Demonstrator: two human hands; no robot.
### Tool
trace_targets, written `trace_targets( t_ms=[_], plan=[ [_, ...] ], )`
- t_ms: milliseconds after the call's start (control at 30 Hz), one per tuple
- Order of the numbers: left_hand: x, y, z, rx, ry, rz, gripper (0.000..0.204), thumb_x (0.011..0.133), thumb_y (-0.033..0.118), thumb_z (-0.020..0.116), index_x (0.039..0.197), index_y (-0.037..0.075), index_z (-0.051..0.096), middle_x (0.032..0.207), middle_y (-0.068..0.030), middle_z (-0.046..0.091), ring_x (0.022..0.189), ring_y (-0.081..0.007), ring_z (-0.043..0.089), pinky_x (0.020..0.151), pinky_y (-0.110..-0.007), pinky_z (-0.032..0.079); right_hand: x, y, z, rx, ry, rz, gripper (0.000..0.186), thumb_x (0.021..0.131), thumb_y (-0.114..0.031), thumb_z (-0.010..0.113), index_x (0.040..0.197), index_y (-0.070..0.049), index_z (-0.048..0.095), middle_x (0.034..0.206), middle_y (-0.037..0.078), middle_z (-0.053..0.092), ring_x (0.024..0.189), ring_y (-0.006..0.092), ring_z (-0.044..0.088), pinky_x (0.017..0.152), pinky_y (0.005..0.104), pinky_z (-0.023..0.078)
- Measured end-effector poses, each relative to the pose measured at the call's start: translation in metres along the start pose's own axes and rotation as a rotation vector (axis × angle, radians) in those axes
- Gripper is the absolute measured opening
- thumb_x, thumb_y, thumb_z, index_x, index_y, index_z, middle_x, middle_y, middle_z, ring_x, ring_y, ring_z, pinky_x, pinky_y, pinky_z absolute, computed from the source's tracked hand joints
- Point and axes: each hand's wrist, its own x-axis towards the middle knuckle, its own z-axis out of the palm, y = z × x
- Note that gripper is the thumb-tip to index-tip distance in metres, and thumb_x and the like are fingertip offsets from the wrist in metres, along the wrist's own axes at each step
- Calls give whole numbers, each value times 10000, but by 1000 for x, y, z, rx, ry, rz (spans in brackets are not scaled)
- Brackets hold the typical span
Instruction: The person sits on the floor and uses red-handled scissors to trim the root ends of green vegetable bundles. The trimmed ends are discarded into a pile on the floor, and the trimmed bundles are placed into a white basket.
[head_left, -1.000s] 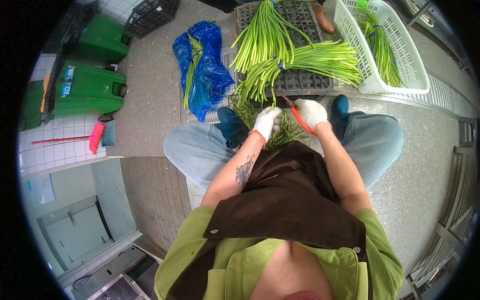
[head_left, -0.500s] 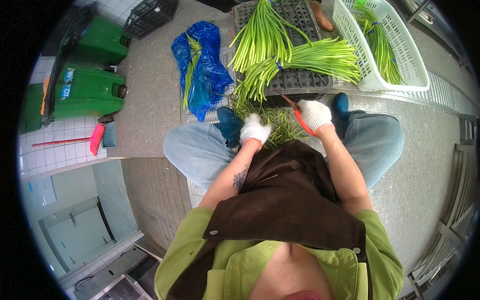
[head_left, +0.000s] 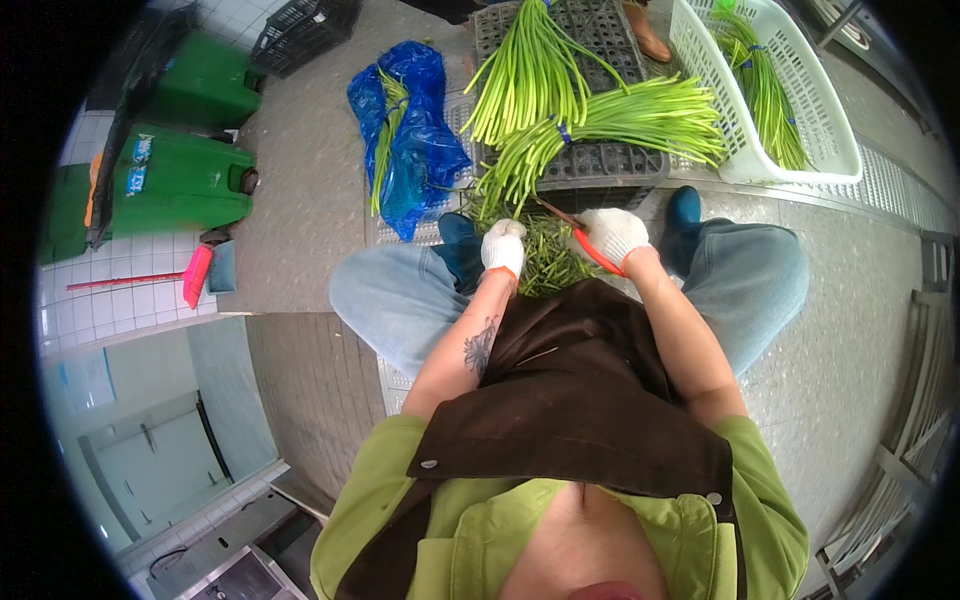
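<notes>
My left hand (head_left: 503, 247), in a white glove, is closed with its fingertips on a green stem end below the front bundle (head_left: 630, 122). My right hand (head_left: 612, 240), also gloved, grips red-handled scissors (head_left: 585, 245), whose blades point up-left beneath that bundle. A second banded bundle (head_left: 525, 60) lies behind it, both on a black slotted crate (head_left: 490, 35). Cut green trimmings (head_left: 550, 268) are piled below my hands, between my boots.
A blue bag (head_left: 415, 160) with stems lies left, a white basket (head_left: 830, 120) holding bundles right. Another person's brown shoe (head_left: 645, 30) is behind the crate. Green bins (head_left: 180, 180), a pink broom (head_left: 195, 275) and a black basket (head_left: 300, 35) stand left; metal railing (head_left: 905, 390) right.
My left hand dropped toward the trimmings half a second ago and is now raised again to the stem ends. The right hand with the scissors has shifted slightly left.
</notes>
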Motion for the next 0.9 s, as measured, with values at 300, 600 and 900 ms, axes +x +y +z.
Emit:
trace_targets(
  t_ms=[300,600,900],
  plan=[
    [-29,19,5,-130,-184,-52,173,918,230,603,886,85,692,594,34,491,472,-87,446,446,-263,346,4,4,9,-28,-32,7,366,858,-403,593,1016,-98,722,948,205,699,921,386,667,806,470,529],
    [-65,23,5,1069,-357,334,392,918,405,555,1169,128,675,1099,-177,701,1079,-351,650,920,-429,512,-13,12,8,-97,85,-11,308,886,-343,570,901,-89,742,876,200,712,851,382,696,749,478,554],
    [-18,80,-23,621,330,642,151,880,232,629,965,112,666,944,-149,702,883,-370,671,776,-453,532,-11,1,-3,10,159,-39,270,884,-337,604,958,-88,676,843,207,688,839,413,662,742,496,519]
  ],
)
